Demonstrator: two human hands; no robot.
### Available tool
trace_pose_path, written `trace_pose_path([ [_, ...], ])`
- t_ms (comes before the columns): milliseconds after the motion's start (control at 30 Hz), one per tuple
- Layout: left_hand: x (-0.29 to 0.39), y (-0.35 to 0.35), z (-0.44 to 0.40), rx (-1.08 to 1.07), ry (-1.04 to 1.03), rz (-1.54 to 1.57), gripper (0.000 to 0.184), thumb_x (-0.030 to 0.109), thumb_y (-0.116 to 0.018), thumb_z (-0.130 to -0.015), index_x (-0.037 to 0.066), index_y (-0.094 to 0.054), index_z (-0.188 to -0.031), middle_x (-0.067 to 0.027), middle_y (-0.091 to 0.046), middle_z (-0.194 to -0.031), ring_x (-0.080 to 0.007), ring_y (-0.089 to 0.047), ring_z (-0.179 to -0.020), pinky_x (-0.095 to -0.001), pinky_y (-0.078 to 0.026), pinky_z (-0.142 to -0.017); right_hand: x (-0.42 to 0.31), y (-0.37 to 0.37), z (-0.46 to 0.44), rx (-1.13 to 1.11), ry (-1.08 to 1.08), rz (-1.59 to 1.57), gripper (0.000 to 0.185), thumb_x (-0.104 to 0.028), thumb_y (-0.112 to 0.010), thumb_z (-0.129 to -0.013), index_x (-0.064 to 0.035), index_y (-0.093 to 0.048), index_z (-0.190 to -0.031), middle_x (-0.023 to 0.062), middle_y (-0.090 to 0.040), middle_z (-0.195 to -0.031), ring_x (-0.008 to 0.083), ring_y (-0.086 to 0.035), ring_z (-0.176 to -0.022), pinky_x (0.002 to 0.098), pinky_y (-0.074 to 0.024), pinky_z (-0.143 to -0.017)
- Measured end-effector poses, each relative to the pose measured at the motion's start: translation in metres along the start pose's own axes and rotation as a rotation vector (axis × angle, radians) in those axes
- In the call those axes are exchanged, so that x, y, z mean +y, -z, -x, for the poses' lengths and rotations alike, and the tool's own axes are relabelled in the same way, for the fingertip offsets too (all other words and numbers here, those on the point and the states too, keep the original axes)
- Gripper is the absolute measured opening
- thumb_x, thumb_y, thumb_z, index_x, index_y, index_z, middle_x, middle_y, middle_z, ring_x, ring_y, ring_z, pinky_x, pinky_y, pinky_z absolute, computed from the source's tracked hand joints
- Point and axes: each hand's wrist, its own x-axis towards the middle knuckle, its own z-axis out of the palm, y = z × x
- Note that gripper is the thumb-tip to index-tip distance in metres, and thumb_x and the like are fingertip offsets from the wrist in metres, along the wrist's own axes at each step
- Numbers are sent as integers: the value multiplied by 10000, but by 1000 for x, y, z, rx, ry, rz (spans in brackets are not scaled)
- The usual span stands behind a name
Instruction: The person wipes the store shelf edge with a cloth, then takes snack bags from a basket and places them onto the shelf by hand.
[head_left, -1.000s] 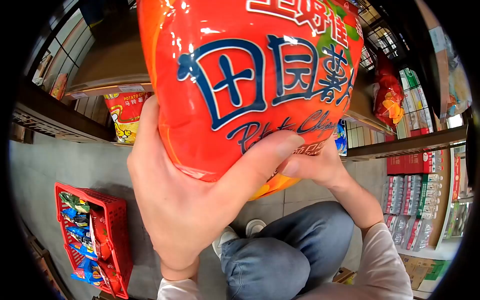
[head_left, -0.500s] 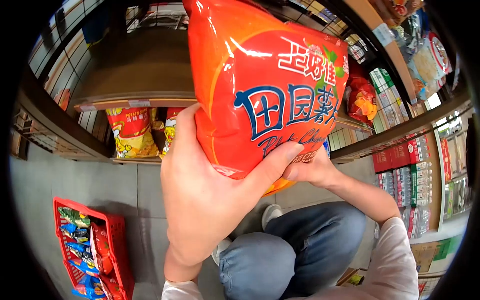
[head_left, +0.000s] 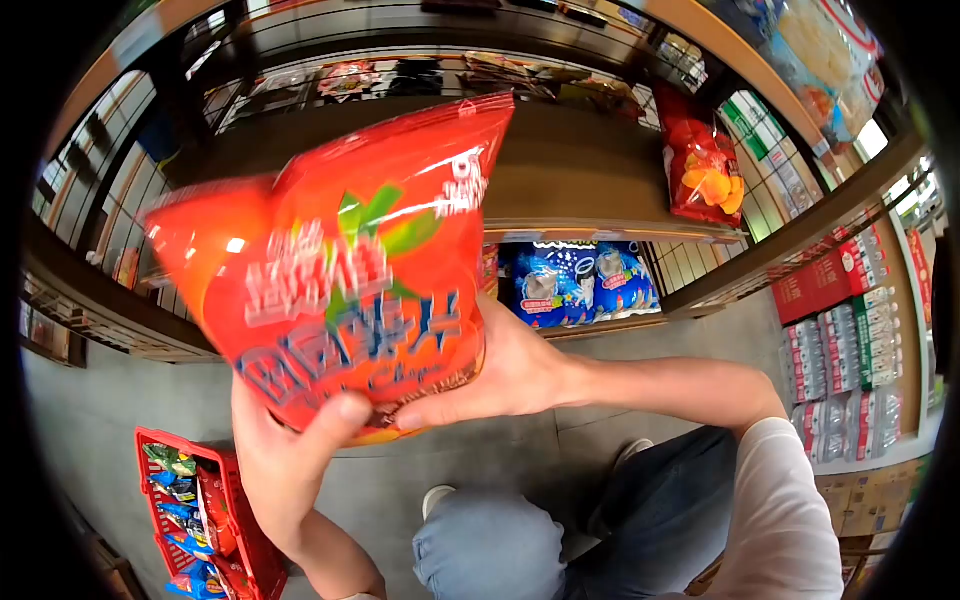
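Note:
A large red bag of potato chips (head_left: 350, 260) is held up between my two hands, tilted and slightly blurred. My left hand (head_left: 285, 450) grips its lower left corner, thumb on the front. At the lower right edge, my right hand (head_left: 500, 375) holds the bag with its thumb across the front; the fingers of both hands are partly hidden behind it. Behind the bag is a brown shelf (head_left: 575, 190), where another red chip bag (head_left: 705, 170) stands at the right end.
Blue snack bags (head_left: 585, 283) sit on the lower shelf. A red basket (head_left: 255, 520) with several snack bags stands on the floor at lower left. Packs of bottles (head_left: 845, 350) and a red box (head_left: 825, 280) are at the right. My bent knees are below.
Both hands have carried the red bag leftward and tilted it. The view has shifted, showing more of the shelf and the blue bags below.

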Motion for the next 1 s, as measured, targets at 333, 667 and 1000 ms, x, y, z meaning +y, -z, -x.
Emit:
trace_pose_path([
  [333,26,-111,-1,-179,42,-593,550,80,-945,-626,-81,-649,-1061,-119,-728,-1024,-188,-701,-895,-335,-575,-776,-82,151,44,-234,172,371,1034,-253,-906,-637,4,-309,-1440,201,-651,-1213,343,-637,-1143,400,-502,-982],
  [667,43,-250,-45,-759,-627,-1239,344,159,-779,-788,106,-693,-1117,-94,-687,-1039,-317,-655,-937,-404,-538,-793,-123,308,148,-220,411,664,965,-223,-935,-614,-7,-401,-1388,163,-616,-1295,255,-602,-1181,379,-498,-993],
  [1000,-41,-319,-133,-549,-344,-548,388,168,-721,-830,77,-649,-1199,-150,-664,-1208,-307,-632,-1104,-396,-510,-911,-147,370,211,271,260,783,745,-151,-964,-543,-42,-634,-1201,77,-705,-1149,189,-642,-1018,352,-539,-882],
])
